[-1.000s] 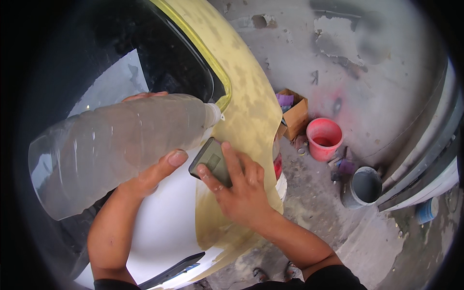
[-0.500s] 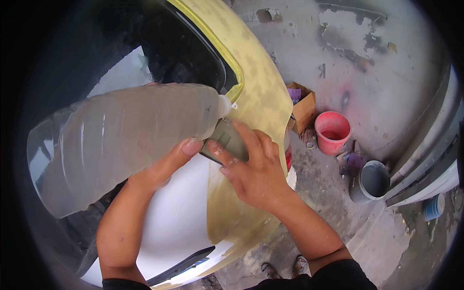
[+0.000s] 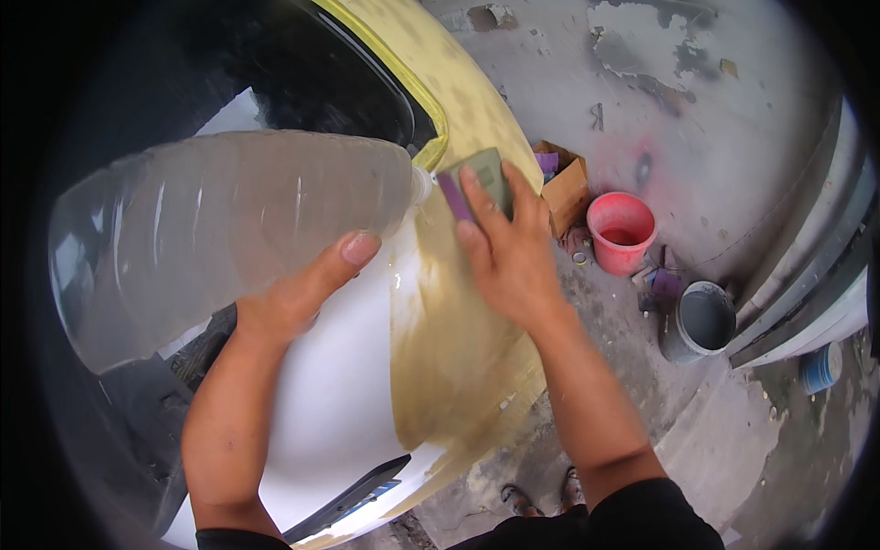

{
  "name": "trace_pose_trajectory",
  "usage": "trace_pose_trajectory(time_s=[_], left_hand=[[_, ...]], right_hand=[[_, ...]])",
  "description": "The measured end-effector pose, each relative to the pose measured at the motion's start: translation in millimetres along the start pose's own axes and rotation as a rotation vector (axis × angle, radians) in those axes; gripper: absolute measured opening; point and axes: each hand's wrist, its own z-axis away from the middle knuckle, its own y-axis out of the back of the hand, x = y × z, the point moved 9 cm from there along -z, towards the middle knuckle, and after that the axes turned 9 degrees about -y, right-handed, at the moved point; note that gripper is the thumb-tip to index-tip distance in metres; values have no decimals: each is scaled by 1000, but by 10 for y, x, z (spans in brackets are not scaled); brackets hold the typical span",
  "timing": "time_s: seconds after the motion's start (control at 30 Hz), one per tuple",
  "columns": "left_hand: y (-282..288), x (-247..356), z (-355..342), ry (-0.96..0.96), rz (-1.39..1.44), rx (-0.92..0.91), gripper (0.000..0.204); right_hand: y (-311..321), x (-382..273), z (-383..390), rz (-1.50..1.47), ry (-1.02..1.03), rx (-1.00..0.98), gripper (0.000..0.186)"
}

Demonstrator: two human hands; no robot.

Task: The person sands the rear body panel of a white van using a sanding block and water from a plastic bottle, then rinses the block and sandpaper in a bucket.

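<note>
A large translucent plastic bottle lies almost level in my left hand, its neck pointing right. My left thumb rests along its underside; the other fingers are hidden behind it. Under my right hand is a grey-green sanding block with a purple strip on its left edge. My fingers press it to the yellowish car panel, just right of the bottle mouth. The panel looks wet and shiny below the block, and white paint borders it on the left.
Yellow tape edges the dark car window. On the floor to the right stand a cardboard box, a pink bucket, a grey bucket and a blue can. Curved panels lean at far right.
My right hand has moved up and to the right with the sanding block, uncovering its purple edge. The bottle has risen slightly, still in my left hand.
</note>
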Motion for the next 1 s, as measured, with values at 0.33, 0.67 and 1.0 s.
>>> trace_pose_trajectory(time_s=[0.33, 0.67, 1.0], left_hand=[[-13, -124, 3, -48, -1, -32, 87], [-64, -156, 4, -49, -49, -82, 91], [-199, -117, -42, -54, 35, -173, 93]], right_hand=[[-251, -191, 986, -27, -32, -22, 49], [-320, -187, 1478, -45, -52, -31, 50], [-175, 407, 565, -6, -134, 138, 46]])
